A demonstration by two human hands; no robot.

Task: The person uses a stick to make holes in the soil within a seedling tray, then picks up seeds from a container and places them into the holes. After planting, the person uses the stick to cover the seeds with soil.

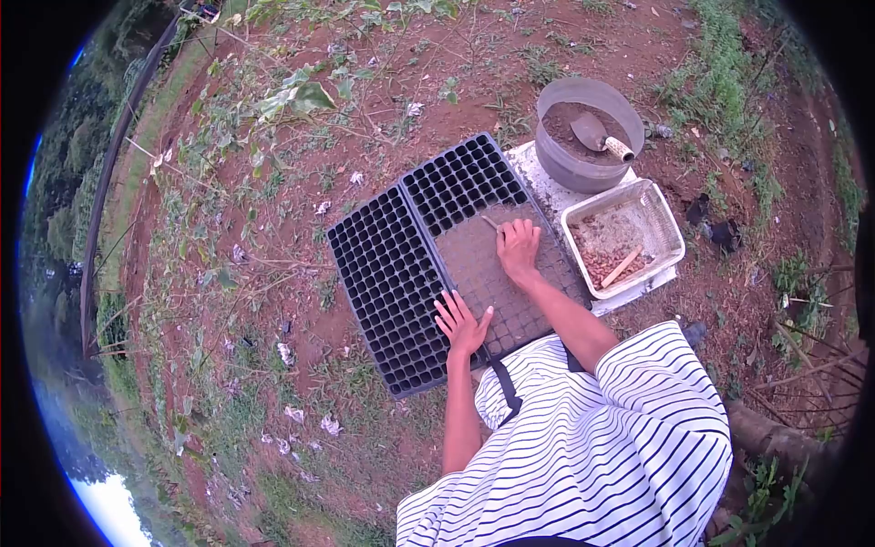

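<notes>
Two black seedling trays lie side by side on the ground. The left seedling tray (378,283) has bare cells, while the right seedling tray (460,178) has brown soil (474,260) over its nearer cells and unfilled cells at the far end. My right hand (518,244) is over the soil, fingers closed round a short thin stick (489,221) whose tip points to the far left. My left hand (463,326) rests with fingers spread across the border between the trays, near the soil's left edge. It holds nothing.
To the right, a grey round tub (583,173) of soil holds a trowel (602,137). Nearer stands a white plastic basket (670,232) with small brown pieces and a wooden stick (622,266). Both are on a white board (538,173). Leafy plants (305,96) grow beyond.
</notes>
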